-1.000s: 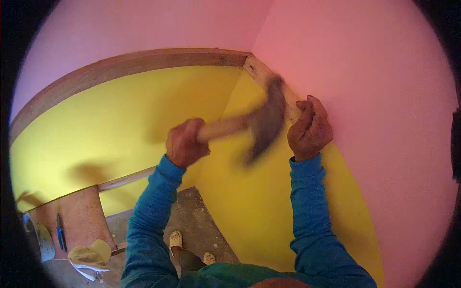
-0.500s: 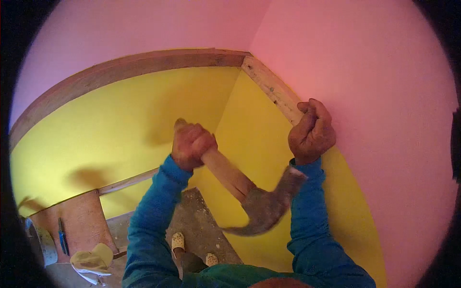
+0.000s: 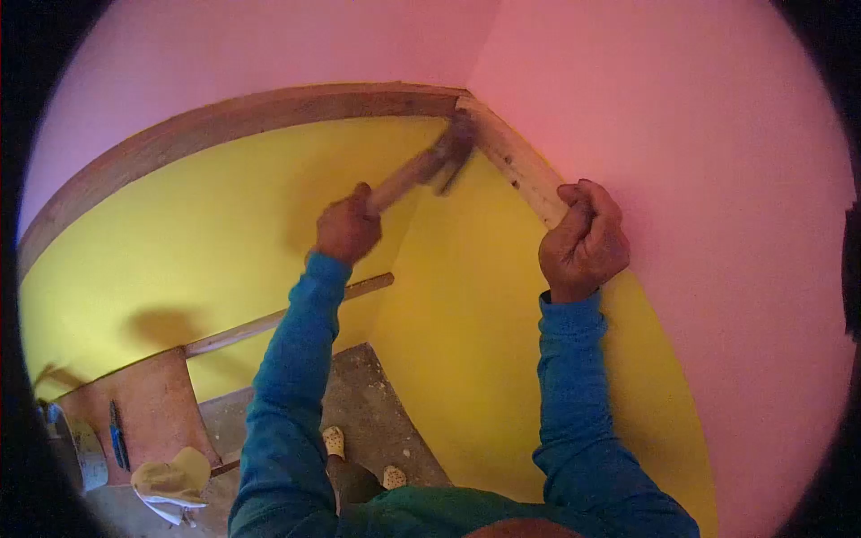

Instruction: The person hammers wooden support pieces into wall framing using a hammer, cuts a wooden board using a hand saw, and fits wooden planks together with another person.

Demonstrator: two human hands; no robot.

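Note:
My left hand [image 3: 348, 226] is wrapped round the wooden handle of a claw hammer [image 3: 399, 186]. The hammer's dark, slightly blurred head is up in the wall corner, at the near face of a pale wooden board [image 3: 513, 165]; whether it touches cannot be told. This board slants along the right wall, where pink paint meets yellow, with dark spots along its face. Farther down the board, my right hand [image 3: 585, 240] is closed on it with curled fingers, hiding that part of it.
A brown wooden board [image 3: 269, 115] runs along the left wall to the same corner. Below are a lower wooden rail [image 3: 242, 334], a brown panel [image 3: 161, 412] with a dark blue-handled tool [image 3: 118, 435] on it, and a pale cap [image 3: 172, 477].
My left hand has swung the hammer up and away from me, from low between my arms to the corner end of the board. My right hand has stayed on the board.

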